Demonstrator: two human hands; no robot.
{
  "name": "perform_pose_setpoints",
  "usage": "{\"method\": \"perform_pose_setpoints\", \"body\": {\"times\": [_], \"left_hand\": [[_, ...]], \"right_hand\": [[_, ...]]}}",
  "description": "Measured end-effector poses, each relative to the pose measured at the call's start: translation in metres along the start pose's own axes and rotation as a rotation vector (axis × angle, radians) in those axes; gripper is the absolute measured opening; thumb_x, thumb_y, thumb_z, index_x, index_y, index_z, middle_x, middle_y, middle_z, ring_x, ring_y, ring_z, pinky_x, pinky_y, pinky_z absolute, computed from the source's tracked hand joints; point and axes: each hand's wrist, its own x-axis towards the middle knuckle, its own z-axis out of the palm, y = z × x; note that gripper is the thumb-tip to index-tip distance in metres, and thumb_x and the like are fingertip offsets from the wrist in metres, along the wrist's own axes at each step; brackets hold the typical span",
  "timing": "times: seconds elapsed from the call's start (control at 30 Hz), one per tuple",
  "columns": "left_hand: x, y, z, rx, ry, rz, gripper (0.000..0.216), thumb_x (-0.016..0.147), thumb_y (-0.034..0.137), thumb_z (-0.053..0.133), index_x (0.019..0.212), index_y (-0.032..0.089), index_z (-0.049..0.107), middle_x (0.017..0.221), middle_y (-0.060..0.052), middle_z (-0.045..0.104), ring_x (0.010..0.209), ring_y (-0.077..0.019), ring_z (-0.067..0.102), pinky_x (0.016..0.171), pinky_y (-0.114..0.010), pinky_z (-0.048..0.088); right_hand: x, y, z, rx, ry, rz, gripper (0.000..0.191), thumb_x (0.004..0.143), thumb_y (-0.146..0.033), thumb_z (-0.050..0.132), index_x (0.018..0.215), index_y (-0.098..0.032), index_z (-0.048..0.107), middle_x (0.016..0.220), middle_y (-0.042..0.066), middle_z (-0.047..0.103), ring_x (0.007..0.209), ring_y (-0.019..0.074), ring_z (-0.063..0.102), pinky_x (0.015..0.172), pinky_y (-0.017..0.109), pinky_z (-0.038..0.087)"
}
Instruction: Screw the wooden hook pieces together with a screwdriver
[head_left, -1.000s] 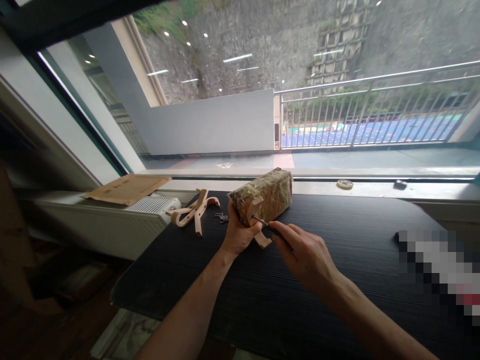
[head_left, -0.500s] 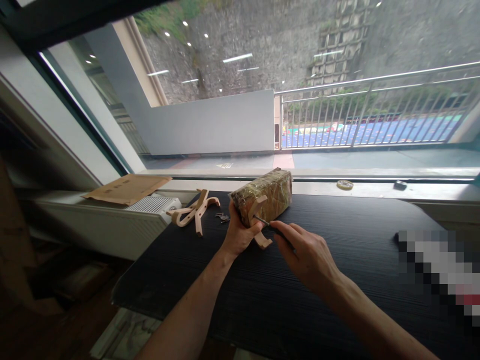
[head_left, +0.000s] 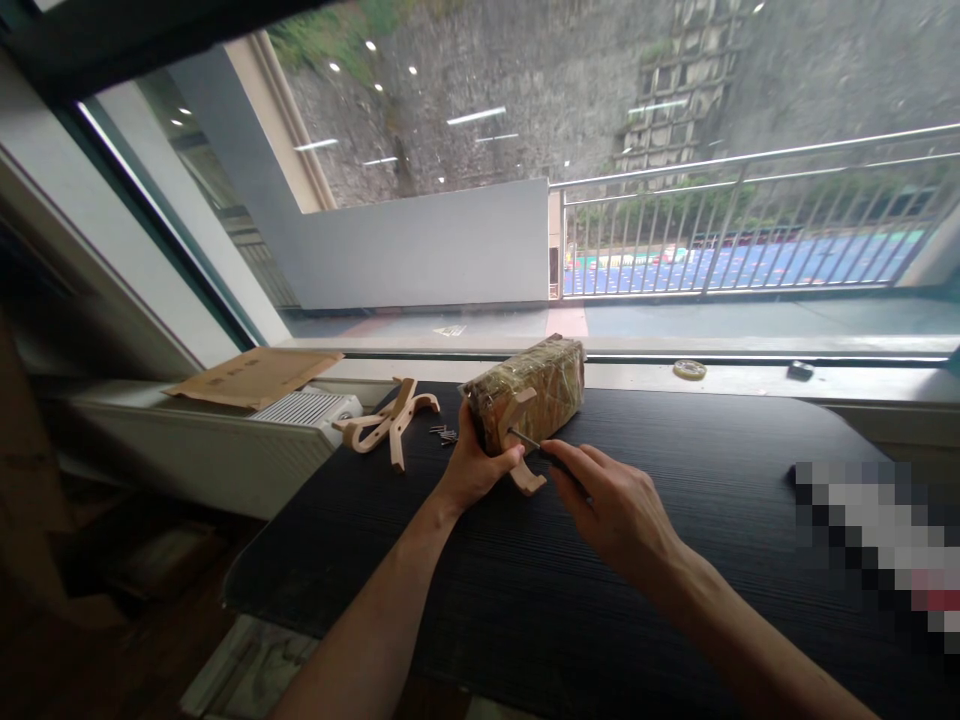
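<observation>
On the dark table lies a long block [head_left: 551,385] wrapped in clear film, brownish-green in colour. A curved wooden hook piece [head_left: 516,412] stands against its near end. My left hand [head_left: 476,465] is closed around that end, its thumb pressing on the hook piece. In my right hand [head_left: 611,495] is a screwdriver [head_left: 529,440], gripped by its dark handle, with the thin metal shaft pointing left into the middle of the hook piece. The tip, and any screw under it, is too small to make out.
Left of the block lie several loose screws [head_left: 444,435] and more curved wooden hooks [head_left: 401,425]. A brown paper envelope [head_left: 255,375] rests above a white radiator [head_left: 300,408]. On the windowsill are a tape roll [head_left: 689,370] and a small black object [head_left: 800,370]. A blurred-out item [head_left: 877,540] lies at right.
Almost nothing differs. Both hands, the block and the hook piece keep their places, with only a very slight shift of my right hand on the screwdriver.
</observation>
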Motion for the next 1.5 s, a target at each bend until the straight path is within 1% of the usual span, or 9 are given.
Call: {"method": "perform_pose_setpoints", "body": {"times": [0.17, 0.3, 0.47, 0.63, 0.77, 0.9, 1.17, 1.3, 1.5], "left_hand": [[0.0010, -0.0043, 0.0015, -0.067, -0.007, 0.025, 0.083, 0.065, 0.023, 0.074, 0.129, 0.024, 0.021, 0.117, -0.007, 0.051, 0.105, -0.0193, 0.054, 0.093, -0.035, 0.045], [0.0009, -0.0048, 0.0022, -0.074, -0.012, 0.027, 0.078, 0.065, 0.022, 0.073, 0.126, 0.024, 0.023, 0.114, -0.006, 0.052, 0.102, -0.0178, 0.054, 0.091, -0.033, 0.045], [0.0005, -0.0049, 0.0020, -0.080, -0.012, 0.029, 0.075, 0.065, 0.021, 0.073, 0.123, 0.024, 0.026, 0.109, -0.004, 0.053, 0.097, -0.0162, 0.055, 0.085, -0.031, 0.047], [0.0006, -0.0056, 0.0028, -0.083, 0.005, 0.013, 0.078, 0.063, 0.022, 0.075, 0.124, 0.024, 0.026, 0.111, -0.005, 0.053, 0.097, -0.0181, 0.057, 0.086, -0.034, 0.048], [0.0009, -0.0052, 0.0030, -0.072, 0.026, 0.014, 0.077, 0.064, 0.021, 0.074, 0.124, 0.024, 0.027, 0.110, -0.005, 0.053, 0.098, -0.0183, 0.056, 0.088, -0.035, 0.047], [0.0013, -0.0055, 0.0030, -0.068, 0.029, 0.048, 0.077, 0.063, 0.021, 0.074, 0.124, 0.024, 0.027, 0.111, -0.005, 0.052, 0.101, -0.0181, 0.055, 0.091, -0.035, 0.045], [0.0024, -0.0091, 0.0029, -0.108, 0.011, 0.048, 0.078, 0.062, 0.022, 0.076, 0.123, 0.025, 0.028, 0.110, -0.004, 0.052, 0.101, -0.0185, 0.055, 0.092, -0.036, 0.045], [0.0022, -0.0108, 0.0023, -0.096, 0.003, 0.046, 0.078, 0.064, 0.023, 0.075, 0.125, 0.026, 0.027, 0.109, -0.004, 0.053, 0.099, -0.0185, 0.056, 0.089, -0.037, 0.047], [0.0016, -0.0097, -0.0021, -0.075, -0.033, 0.036, 0.081, 0.065, 0.023, 0.074, 0.128, 0.025, 0.024, 0.116, -0.006, 0.052, 0.106, -0.0203, 0.055, 0.094, -0.038, 0.045]], "right_hand": [[0.0034, 0.0011, -0.0047, -0.169, 0.059, -0.101, 0.028, 0.090, -0.021, 0.046, 0.114, -0.021, 0.061, 0.074, 0.002, 0.060, 0.067, 0.0142, 0.058, 0.059, 0.025, 0.038], [0.0022, 0.0006, -0.0040, -0.095, 0.049, -0.073, 0.028, 0.090, -0.022, 0.045, 0.114, -0.019, 0.061, 0.076, 0.002, 0.062, 0.068, 0.0140, 0.060, 0.060, 0.025, 0.039], [0.0011, 0.0019, -0.0004, 0.114, 0.019, 0.082, 0.029, 0.089, -0.026, 0.048, 0.114, -0.021, 0.060, 0.092, 0.003, 0.068, 0.077, 0.0155, 0.063, 0.066, 0.025, 0.044], [0.0023, 0.0058, 0.0019, 0.304, -0.029, 0.319, 0.027, 0.088, -0.033, 0.049, 0.110, -0.026, 0.061, 0.077, -0.002, 0.069, 0.063, 0.0127, 0.061, 0.056, 0.023, 0.044], [0.0024, 0.0013, -0.0017, 0.016, 0.004, 0.084, 0.029, 0.089, -0.027, 0.047, 0.115, -0.022, 0.060, 0.087, 0.003, 0.067, 0.072, 0.0164, 0.062, 0.061, 0.026, 0.044], [0.0030, -0.0023, -0.0055, -0.229, 0.039, -0.083, 0.030, 0.090, -0.023, 0.045, 0.115, -0.020, 0.062, 0.075, 0.003, 0.063, 0.068, 0.0177, 0.060, 0.060, 0.028, 0.041], [0.0026, 0.0033, 0.0002, 0.141, -0.011, 0.145, 0.031, 0.090, -0.030, 0.046, 0.116, -0.020, 0.061, 0.095, 0.005, 0.070, 0.081, 0.0166, 0.065, 0.070, 0.026, 0.046], [0.0028, 0.0065, 0.0026, 0.279, -0.045, 0.301, 0.030, 0.089, -0.036, 0.046, 0.111, -0.023, 0.062, 0.087, 0.002, 0.072, 0.071, 0.0152, 0.065, 0.063, 0.025, 0.047], [0.0031, 0.0016, -0.0028, -0.083, -0.024, 0.029, 0.031, 0.089, -0.025, 0.046, 0.118, -0.021, 0.057, 0.086, 0.004, 0.066, 0.074, 0.0163, 0.062, 0.061, 0.025, 0.042]]}}
